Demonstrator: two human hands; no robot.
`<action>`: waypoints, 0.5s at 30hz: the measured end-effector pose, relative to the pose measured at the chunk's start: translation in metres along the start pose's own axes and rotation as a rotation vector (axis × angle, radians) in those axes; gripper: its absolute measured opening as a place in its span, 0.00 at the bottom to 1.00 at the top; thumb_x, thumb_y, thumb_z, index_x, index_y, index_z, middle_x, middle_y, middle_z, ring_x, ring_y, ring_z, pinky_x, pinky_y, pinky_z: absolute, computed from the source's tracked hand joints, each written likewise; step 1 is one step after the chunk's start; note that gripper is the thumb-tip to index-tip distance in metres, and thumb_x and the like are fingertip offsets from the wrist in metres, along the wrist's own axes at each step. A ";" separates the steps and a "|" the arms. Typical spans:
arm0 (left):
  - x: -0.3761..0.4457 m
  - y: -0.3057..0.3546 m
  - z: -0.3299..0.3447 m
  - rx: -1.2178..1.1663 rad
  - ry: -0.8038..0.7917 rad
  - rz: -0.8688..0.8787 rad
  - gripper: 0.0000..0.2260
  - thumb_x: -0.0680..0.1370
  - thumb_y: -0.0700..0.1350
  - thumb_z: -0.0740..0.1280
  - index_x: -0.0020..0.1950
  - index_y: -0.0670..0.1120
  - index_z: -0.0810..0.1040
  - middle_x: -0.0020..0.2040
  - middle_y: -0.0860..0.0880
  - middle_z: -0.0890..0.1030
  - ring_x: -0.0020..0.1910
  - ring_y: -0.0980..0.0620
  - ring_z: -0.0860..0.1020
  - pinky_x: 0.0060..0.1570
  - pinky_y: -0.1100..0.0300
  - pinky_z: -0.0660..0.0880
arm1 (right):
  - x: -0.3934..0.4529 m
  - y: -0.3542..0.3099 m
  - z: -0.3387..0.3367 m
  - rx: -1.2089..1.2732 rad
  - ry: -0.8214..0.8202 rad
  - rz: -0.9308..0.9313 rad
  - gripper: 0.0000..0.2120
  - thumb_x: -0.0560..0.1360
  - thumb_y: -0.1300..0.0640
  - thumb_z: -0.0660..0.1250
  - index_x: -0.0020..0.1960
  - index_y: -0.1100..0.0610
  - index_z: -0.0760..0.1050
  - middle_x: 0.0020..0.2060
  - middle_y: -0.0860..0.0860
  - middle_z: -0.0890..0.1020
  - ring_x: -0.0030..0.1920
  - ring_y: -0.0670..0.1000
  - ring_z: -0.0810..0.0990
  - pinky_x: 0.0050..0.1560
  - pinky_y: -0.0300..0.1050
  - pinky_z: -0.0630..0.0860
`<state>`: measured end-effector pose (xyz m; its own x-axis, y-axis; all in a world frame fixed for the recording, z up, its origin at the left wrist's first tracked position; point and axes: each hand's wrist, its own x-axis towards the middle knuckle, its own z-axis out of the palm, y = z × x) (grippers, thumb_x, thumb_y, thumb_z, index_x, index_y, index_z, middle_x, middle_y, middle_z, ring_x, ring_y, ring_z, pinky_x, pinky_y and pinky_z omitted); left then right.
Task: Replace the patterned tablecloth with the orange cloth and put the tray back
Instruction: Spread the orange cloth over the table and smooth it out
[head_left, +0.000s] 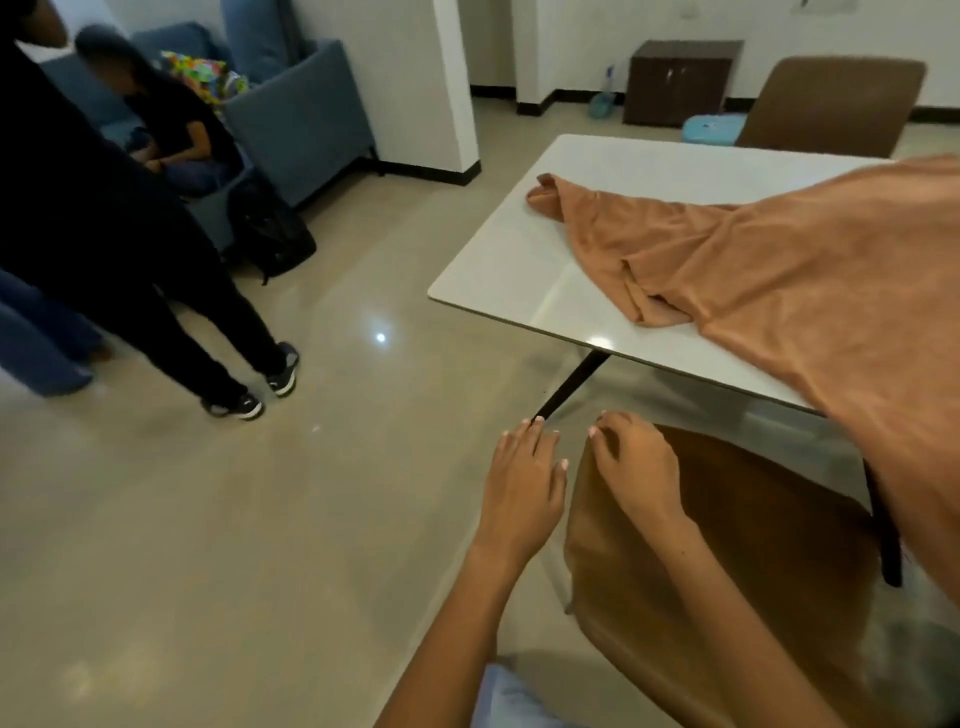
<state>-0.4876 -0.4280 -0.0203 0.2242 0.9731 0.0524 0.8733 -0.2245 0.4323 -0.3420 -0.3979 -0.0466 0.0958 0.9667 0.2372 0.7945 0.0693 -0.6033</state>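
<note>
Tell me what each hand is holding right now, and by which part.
Nothing is gripped. The left hand hovers open over the floor; the right hand rests, fingers spread, on the top edge of the brown chair. The orange cloth lies untouched.

orange cloth (779, 280): soft matt fabric | table (519, 260): glossy smooth white top | floor (311, 467): polished

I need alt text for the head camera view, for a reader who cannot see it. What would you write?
An orange cloth lies bunched and only partly spread on a white table, hanging over its near edge. In front, the person's left hand hovers open while the right hand rests on the back of a brown chair. Other people stand and sit at the left by a blue sofa.
</note>
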 end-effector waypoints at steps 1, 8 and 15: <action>0.014 -0.012 -0.004 0.002 -0.021 0.037 0.25 0.80 0.53 0.45 0.71 0.43 0.68 0.73 0.44 0.67 0.74 0.48 0.61 0.72 0.58 0.48 | 0.010 -0.004 0.009 0.001 0.021 0.027 0.08 0.77 0.58 0.65 0.53 0.60 0.79 0.49 0.55 0.81 0.50 0.53 0.79 0.48 0.39 0.69; 0.130 -0.094 -0.041 0.029 -0.180 0.238 0.27 0.78 0.53 0.44 0.69 0.42 0.70 0.71 0.42 0.69 0.72 0.46 0.64 0.70 0.56 0.49 | 0.107 -0.036 0.063 -0.060 0.128 0.239 0.08 0.77 0.57 0.64 0.51 0.60 0.79 0.48 0.54 0.81 0.47 0.52 0.78 0.43 0.40 0.71; 0.243 -0.146 -0.050 -0.005 -0.284 0.429 0.29 0.78 0.55 0.44 0.69 0.43 0.70 0.72 0.43 0.68 0.73 0.47 0.63 0.72 0.57 0.50 | 0.191 -0.057 0.098 -0.130 0.250 0.391 0.08 0.78 0.57 0.63 0.53 0.59 0.79 0.52 0.54 0.81 0.52 0.52 0.77 0.44 0.39 0.67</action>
<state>-0.5821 -0.1561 -0.0258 0.6709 0.7413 -0.0204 0.6752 -0.5992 0.4301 -0.4280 -0.1927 -0.0410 0.5308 0.8242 0.1974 0.7371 -0.3339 -0.5875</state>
